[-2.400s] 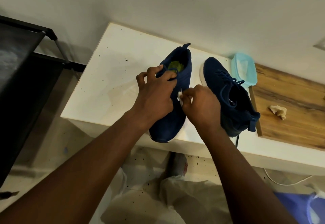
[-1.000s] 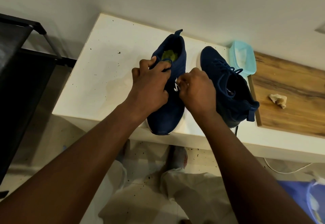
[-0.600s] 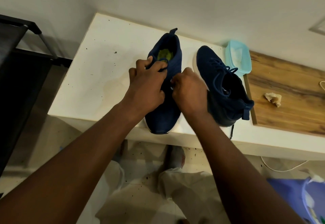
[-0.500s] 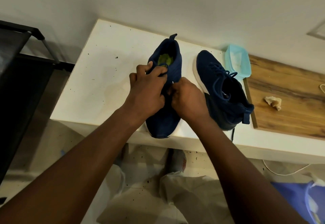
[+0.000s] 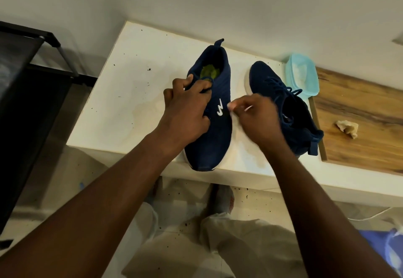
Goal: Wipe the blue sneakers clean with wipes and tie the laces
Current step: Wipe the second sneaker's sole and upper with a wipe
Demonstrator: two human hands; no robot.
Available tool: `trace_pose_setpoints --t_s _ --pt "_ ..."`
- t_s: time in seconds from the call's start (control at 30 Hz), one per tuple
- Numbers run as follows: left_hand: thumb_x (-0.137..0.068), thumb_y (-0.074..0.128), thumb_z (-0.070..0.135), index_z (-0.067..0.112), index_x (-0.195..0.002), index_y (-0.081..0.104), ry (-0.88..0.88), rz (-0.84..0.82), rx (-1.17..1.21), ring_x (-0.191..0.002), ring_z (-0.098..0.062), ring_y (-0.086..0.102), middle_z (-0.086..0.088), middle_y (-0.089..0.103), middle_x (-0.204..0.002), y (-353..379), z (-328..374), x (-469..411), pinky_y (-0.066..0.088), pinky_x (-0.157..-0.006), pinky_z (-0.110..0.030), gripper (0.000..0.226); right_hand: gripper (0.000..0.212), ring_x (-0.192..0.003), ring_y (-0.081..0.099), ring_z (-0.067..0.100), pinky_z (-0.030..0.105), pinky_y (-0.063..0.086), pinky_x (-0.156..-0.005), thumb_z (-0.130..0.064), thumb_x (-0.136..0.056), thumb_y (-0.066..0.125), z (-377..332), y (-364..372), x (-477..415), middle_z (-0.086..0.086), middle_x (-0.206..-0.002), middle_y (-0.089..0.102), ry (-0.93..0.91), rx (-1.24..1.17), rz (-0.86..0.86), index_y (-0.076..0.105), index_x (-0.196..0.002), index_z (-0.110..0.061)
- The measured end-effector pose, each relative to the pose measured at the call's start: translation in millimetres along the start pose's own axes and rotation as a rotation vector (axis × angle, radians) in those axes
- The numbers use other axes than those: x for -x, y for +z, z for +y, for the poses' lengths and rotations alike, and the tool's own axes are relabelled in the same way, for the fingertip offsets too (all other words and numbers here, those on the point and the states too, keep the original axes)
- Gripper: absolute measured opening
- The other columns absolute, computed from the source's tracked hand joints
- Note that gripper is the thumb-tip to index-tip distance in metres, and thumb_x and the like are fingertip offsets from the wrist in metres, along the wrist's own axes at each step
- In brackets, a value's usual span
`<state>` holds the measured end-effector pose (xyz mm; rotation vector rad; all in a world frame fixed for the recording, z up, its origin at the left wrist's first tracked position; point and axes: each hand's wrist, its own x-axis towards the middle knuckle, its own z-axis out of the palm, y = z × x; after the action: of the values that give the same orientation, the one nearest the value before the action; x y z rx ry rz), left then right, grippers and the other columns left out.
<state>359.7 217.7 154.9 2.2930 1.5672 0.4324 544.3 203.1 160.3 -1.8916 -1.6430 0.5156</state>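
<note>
Two blue sneakers lie on a white table (image 5: 122,94). The left sneaker (image 5: 214,107) points its toe toward me, with a white logo on its side and a green insole inside. My left hand (image 5: 187,107) grips it at the tongue and laces. My right hand (image 5: 255,120), just right of the shoe's side, pinches a small white wipe (image 5: 231,106) near the logo. The right sneaker (image 5: 285,107) sits behind that hand, its laces loose.
A light blue wipes container (image 5: 303,77) stands behind the right sneaker. A wooden board (image 5: 359,125) at the right carries a crumpled used wipe (image 5: 347,126). A black rack (image 5: 26,94) stands to the left. The table's front edge is near my legs.
My right hand has pulled away from the left sneaker's side toward the right, uncovering the white logo. My left hand keeps its grip on the shoe.
</note>
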Motion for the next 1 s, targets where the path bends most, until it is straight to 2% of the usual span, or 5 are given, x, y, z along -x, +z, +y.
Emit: trace_pose_setpoints --t_s 0.13,0.23,0.5,0.7,1.0 --pt "-0.085 0.072 0.022 0.021 -0.146 0.049 -0.006 0.005 -0.007 -0.150 -0.028 0.013 0.013 0.032 -0.158 1 0 1 0.024 -0.107 -0.042 0.065 0.010 -0.079 0.062 0.003 0.015 0.051 -0.071 -0.023 -0.094 0.067 0 13 -7 -0.003 -0.096 0.066 -0.016 -0.070 0.100 0.075 -0.090 -0.023" --pt "-0.086 0.071 0.022 0.022 -0.147 0.048 -0.008 0.002 -0.016 -0.150 -0.028 0.012 0.014 0.031 -0.158 1 1 0 0.024 -0.108 -0.041 0.066 0.014 -0.080 0.061 0.016 0.029 0.050 -0.066 -0.011 -0.090 0.063 -3 28 -3 0.005 -0.092 0.063 -0.170 0.206 0.059 0.074 -0.083 -0.014" --pt "-0.086 0.071 0.022 0.024 -0.147 0.048 -0.010 0.007 -0.018 -0.150 -0.026 0.012 0.015 0.031 -0.158 0 0 1 0.022 -0.110 -0.041 0.065 0.018 -0.084 0.066 0.021 0.035 0.058 -0.075 -0.013 -0.083 0.065 -28 11 15 0.002 -0.094 0.072 -0.098 0.453 -0.347 0.078 -0.094 -0.020" --pt "-0.085 0.071 0.023 0.023 -0.145 0.050 -0.010 0.012 0.004 -0.150 -0.027 0.012 0.014 0.033 -0.157 1 -2 0 0.021 -0.110 -0.041 0.064 0.036 -0.080 0.064 0.016 0.037 0.056 -0.076 -0.011 -0.088 0.058 -19 8 16 -0.003 -0.093 0.069 -0.044 0.178 -0.157 0.067 -0.120 -0.023" --pt "-0.087 0.070 0.024 0.024 -0.147 0.048 -0.001 0.012 -0.023 -0.150 -0.025 0.011 0.015 0.031 -0.158 3 -1 0 0.020 -0.111 -0.041 0.064 0.035 -0.080 0.053 0.018 0.028 0.038 -0.061 -0.016 -0.089 0.052 -23 11 21 0.006 -0.100 0.060 -0.117 0.416 -0.211 0.069 -0.119 -0.020"
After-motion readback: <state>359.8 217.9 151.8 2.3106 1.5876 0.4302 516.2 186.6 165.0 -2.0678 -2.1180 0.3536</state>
